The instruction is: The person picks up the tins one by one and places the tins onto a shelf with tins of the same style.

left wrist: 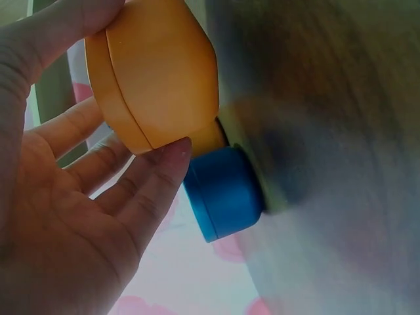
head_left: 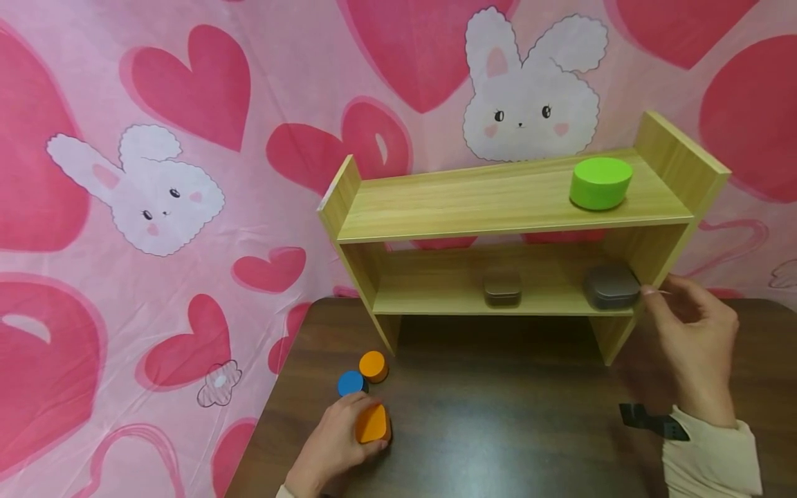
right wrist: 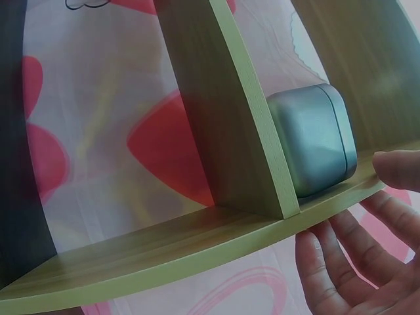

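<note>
My left hand (head_left: 339,439) grips an orange rounded-square tin (head_left: 372,424) low over the tabletop, thumb on one side and fingertips on the other. Right beside it are a small round blue tin (head_left: 352,382) and a small round orange tin (head_left: 373,366); the blue one shows clearly in the left wrist view, the small orange one mostly hidden. At the wooden shelf's (head_left: 517,197) right side panel is my right hand (head_left: 700,339), thumb by the front edge and fingers along the outer face. Close to that thumb, a grey rounded-square tin (right wrist: 315,141) sits inside on the lower board.
A smaller grey tin (head_left: 502,287) stands mid-way along the lower board. On the top board, toward the right, is a green round tin (head_left: 600,183). The shelf stands on a dark wooden table (head_left: 492,429) against a pink heart-and-rabbit cloth (head_left: 249,187).
</note>
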A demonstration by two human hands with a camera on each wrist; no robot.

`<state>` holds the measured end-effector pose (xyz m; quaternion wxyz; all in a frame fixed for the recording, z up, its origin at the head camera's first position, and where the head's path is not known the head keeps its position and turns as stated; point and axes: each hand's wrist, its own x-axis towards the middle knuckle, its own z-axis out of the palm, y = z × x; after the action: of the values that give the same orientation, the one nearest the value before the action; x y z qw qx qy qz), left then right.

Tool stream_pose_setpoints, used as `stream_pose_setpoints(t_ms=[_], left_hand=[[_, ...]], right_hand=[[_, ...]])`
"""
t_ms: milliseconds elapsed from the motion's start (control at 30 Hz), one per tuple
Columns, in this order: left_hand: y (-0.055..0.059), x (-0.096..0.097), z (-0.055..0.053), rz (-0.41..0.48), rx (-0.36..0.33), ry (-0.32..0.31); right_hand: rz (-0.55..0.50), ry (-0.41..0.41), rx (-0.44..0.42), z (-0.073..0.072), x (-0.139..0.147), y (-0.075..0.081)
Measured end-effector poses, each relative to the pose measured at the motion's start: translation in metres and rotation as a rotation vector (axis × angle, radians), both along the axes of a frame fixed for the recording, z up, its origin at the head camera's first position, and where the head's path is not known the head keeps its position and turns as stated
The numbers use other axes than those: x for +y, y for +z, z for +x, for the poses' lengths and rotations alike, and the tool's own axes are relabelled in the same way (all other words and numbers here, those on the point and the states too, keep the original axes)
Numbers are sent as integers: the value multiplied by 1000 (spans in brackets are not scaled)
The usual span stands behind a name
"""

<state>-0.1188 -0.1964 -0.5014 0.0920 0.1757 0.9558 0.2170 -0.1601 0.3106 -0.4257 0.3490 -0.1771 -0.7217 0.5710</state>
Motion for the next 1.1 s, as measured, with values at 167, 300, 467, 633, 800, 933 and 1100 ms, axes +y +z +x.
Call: stream_pose_setpoints(t_ms=[167,300,467,633,800,933,1100], left_hand=[[3,1,1,15,57,-25],[5,3,1,27,104,-30],[8,6,0,34,159,-37],[11,6,0,45,207,-41],[13,8,-1,55,239,-35],[16,10,-2,52,250,-35],[22,15,-4,58,312,-36]], right_hand=[[17,9,33,-1,0,-1],[26,16,56,-1,1,-2],[21,17,62,-2,1,-2],[28,17,62,-2,1,-2],[28,14,51,-2,1,-1],[16,13,41,-2,0,-1],[15,15,41,-2,0,0]])
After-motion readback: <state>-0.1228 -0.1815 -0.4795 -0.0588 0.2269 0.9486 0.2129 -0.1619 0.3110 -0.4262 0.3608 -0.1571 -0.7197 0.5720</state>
